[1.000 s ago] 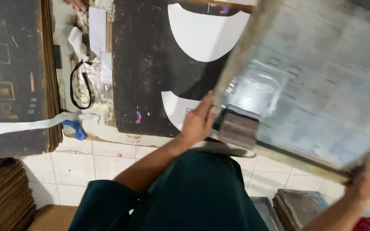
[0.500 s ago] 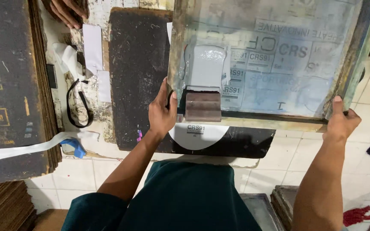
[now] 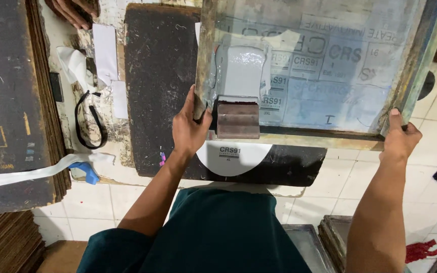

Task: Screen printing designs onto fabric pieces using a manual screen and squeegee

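Observation:
I hold a wooden-framed printing screen (image 3: 324, 76) with a blue-grey mesh over a dark board (image 3: 158, 91). My left hand (image 3: 190, 129) grips the frame's near left corner. My right hand (image 3: 399, 139) grips its near right corner. A brown squeegee block (image 3: 237, 119) rests inside the frame by my left hand, with pale ink spread above it. Below the frame's near edge a white half-round fabric piece (image 3: 233, 157) with a small dark print lies on the board.
A second dark board (image 3: 6, 91) lies at the left, with a white strip (image 3: 26, 174) and a blue object (image 3: 86, 172) beside it. A black loop (image 3: 89, 121) and white paper scraps (image 3: 104, 48) lie between the boards. Another person's fingers (image 3: 74, 10) show at top left. White floor tiles, stacked frames (image 3: 337, 235).
The screen has swung from tilted at the right to level over the board. My right hand moved up to its near right corner. The printed white piece now shows below the frame.

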